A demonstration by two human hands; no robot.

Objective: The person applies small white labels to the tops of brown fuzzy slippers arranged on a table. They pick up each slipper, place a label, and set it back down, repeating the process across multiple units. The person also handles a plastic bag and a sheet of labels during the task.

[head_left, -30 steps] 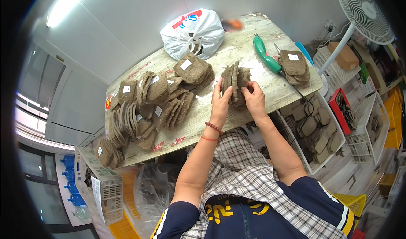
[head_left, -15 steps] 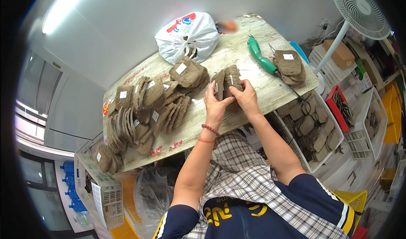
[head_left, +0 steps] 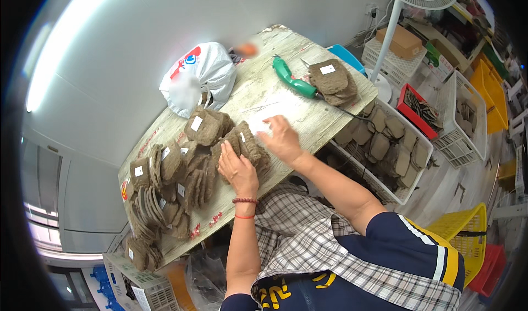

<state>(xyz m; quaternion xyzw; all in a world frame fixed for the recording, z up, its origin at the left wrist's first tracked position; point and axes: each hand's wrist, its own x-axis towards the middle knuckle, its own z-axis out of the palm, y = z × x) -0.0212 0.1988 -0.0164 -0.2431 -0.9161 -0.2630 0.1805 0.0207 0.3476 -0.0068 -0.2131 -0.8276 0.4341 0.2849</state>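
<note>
My left hand (head_left: 237,171) lies with stretched fingers against a bundle of brown, fibrous, felt-like pads (head_left: 247,146) that carries a small white label. Just right of that bundle, my right hand (head_left: 281,140) is in the air over the table, fingers apart and holding nothing. More stacks of the same pads (head_left: 208,128) crowd the table's left side, several with white labels. A green handheld power cutter (head_left: 291,79) rests at the far right, beside another labelled pad stack (head_left: 333,83).
A tied white plastic bag (head_left: 212,72) stands at the back of the worn wooden table (head_left: 258,99). Right of the table are a white crate of pads (head_left: 385,146), a red bin (head_left: 421,110) and a standing fan (head_left: 393,30). A cord hangs over the table's right edge.
The pad bundle both hands held mid-table has moved left against the other stacks. My right hand has come off it; my left now lies flat on it. The view has shifted right.
</note>
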